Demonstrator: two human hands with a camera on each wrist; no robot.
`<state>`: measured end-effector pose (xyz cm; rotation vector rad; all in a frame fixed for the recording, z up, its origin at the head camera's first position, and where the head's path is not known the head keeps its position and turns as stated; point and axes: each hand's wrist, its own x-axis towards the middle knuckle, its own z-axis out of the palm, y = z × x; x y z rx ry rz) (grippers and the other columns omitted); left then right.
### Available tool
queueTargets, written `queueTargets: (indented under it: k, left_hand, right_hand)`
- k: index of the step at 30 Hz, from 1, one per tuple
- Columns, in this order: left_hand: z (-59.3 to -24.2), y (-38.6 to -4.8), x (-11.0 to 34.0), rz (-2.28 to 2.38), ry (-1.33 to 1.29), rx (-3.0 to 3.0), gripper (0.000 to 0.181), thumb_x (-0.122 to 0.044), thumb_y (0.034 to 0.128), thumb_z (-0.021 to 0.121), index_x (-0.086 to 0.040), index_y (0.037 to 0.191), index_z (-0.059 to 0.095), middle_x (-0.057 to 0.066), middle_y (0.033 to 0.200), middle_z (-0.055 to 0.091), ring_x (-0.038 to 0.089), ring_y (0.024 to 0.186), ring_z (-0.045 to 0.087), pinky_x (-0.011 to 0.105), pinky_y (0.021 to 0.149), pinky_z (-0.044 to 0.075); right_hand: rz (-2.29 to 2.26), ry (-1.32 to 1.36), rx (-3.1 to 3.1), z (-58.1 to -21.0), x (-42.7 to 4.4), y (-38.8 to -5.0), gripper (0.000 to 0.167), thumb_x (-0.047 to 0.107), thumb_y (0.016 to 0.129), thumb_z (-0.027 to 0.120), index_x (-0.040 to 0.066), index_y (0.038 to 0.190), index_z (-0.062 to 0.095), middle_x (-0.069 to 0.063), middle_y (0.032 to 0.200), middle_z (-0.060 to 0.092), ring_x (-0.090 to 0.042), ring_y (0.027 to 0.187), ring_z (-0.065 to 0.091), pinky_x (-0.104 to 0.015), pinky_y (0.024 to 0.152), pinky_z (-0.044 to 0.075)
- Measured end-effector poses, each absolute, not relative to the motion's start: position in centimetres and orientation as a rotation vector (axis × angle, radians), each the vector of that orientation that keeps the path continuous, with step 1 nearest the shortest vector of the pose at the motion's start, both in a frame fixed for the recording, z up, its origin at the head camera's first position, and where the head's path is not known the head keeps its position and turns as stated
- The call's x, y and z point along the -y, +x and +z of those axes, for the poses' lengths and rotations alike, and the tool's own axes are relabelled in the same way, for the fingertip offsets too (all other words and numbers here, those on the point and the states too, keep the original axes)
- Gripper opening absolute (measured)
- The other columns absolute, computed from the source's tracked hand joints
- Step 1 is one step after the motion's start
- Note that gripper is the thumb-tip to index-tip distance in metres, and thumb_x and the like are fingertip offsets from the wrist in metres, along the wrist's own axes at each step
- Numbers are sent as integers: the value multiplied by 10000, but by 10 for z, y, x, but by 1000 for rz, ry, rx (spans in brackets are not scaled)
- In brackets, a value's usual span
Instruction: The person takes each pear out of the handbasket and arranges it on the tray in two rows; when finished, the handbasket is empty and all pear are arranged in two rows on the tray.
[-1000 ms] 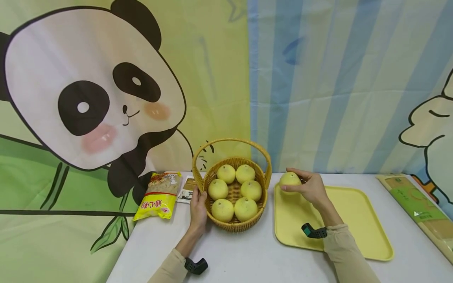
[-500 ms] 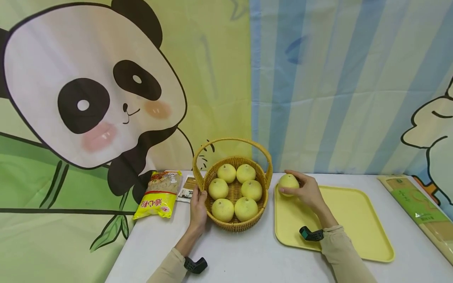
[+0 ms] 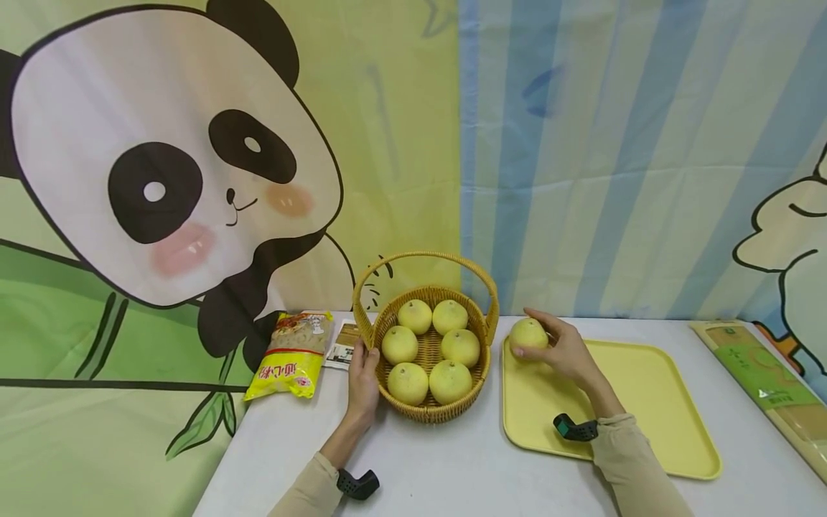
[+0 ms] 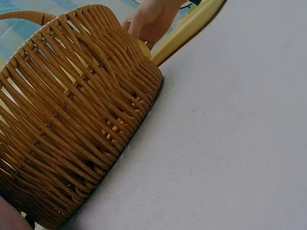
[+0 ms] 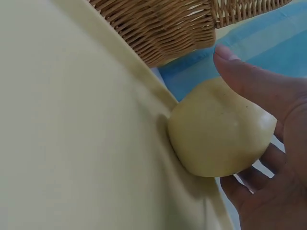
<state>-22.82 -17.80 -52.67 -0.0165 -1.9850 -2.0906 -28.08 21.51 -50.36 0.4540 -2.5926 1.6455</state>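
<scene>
The wicker basket [image 3: 429, 414] stands upright with several pale yellow-green fruits [image 3: 460, 348] inside. At its left side the left hand [image 3: 363, 388] holds the rim by the handle's base; only a sliver of that hand shows beside the basket [image 4: 76, 105] in the left wrist view. One more fruit [image 3: 528, 334] is at the upper left corner of the yellow tray [image 3: 646, 402], with the right hand [image 3: 571, 359] around it. In the right wrist view the thumb lies over this fruit [image 5: 218, 129] and the other fingers of the hand [image 5: 273, 177] curve behind it, against the tray's edge.
Left of the basket lie a yellow and red food bag [image 3: 291, 359] and a small packet [image 3: 342, 347]. A long green and tan package [image 3: 762, 384] lies right of the tray. A printed curtain [image 3: 581, 158] hangs behind the table.
The right hand has lowered the fruit slightly onto the tray's upper left corner, and its upper fingers have since shifted a little. The left hand and the basket have stayed in place.
</scene>
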Motion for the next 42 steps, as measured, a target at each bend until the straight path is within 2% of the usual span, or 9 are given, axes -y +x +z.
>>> queueTargets:
  k: [7, 13, 17, 19, 23, 25, 30, 39, 42]
  left_hand:
    - [-527, -228, 179, -2088, -20, 1982, 536, -147, 1139, 362, -115, 1669, 291, 144, 1711, 343, 318, 1617, 257, 533, 1349, 164]
    - [-527, -229, 179, -2097, -30, 1970, 549, -123, 1134, 362, -109, 1676, 279, 147, 1719, 332, 323, 1620, 253, 532, 1351, 157]
    - [-526, -229, 178, -2106, -29, 1962, 562, -128, 1135, 364, -104, 1685, 255, 147, 1730, 311, 321, 1625, 240, 526, 1352, 153]
    - [-526, -229, 178, -2109, -21, 1962, 569, -139, 1135, 368, -111, 1690, 245, 141, 1736, 301, 316, 1627, 235, 520, 1353, 153]
    - [-528, -228, 178, -2094, -12, 1979, 569, -144, 1138, 364, -127, 1693, 242, 131, 1735, 304, 307, 1625, 240, 516, 1352, 163]
    - [-529, -228, 178, -2086, -12, 1986, 565, -147, 1139, 367, -146, 1692, 251, 112, 1734, 312, 291, 1623, 248, 507, 1351, 171]
    - [-530, -230, 178, -2091, -42, 1977, 555, -154, 1140, 376, -157, 1685, 271, 102, 1721, 339, 284, 1617, 264, 506, 1348, 182]
    - [-528, -230, 178, -2088, -35, 1981, 574, -153, 1140, 374, -157, 1697, 237, 115, 1733, 311, 298, 1622, 253, 512, 1347, 184]
    - [-528, -229, 178, -2081, -27, 1983, 572, -153, 1136, 386, -164, 1692, 255, 104, 1730, 324, 284, 1620, 261, 500, 1348, 188]
  right_hand:
    - [1598, 474, 2539, -476, -213, -271, 851, 255, 901, 876, 117, 1621, 444, -160, 1672, 428, -435, 1550, 371, -588, 1276, 320]
    - [1569, 492, 2427, -438, -205, -253, 707, 211, 901, 874, 197, 1539, 568, -90, 1572, 564, -256, 1451, 538, -300, 1209, 445]
    - [1615, 578, 2330, -421, -192, -243, 603, 118, 877, 883, 147, 1437, 661, -132, 1408, 683, -94, 1269, 658, -184, 1093, 520]
    - [1647, 665, 2300, -415, -184, -238, 563, 70, 881, 868, 108, 1409, 677, -142, 1344, 714, -90, 1211, 684, -203, 1065, 548]
    - [1695, 879, 2345, -409, -166, -230, 560, 67, 902, 844, 101, 1429, 658, -102, 1343, 722, -244, 1207, 703, -279, 1040, 584]
    - [1707, 985, 2396, -409, -155, -230, 588, 101, 906, 848, 123, 1455, 638, -96, 1393, 698, -321, 1240, 686, -363, 1054, 589]
    - [1717, 1167, 2459, -410, -127, -237, 689, 163, 885, 880, 145, 1510, 591, -86, 1518, 615, -366, 1329, 636, -598, 1091, 541]
    - [1712, 1197, 2559, -410, -79, -267, 765, 265, 838, 928, 239, 1520, 582, -47, 1567, 558, -443, 1420, 545, -642, 1140, 488]
    - [1749, 1208, 2586, -414, -65, -278, 788, 270, 829, 936, 191, 1527, 578, -93, 1578, 551, -458, 1439, 520, -676, 1143, 468]
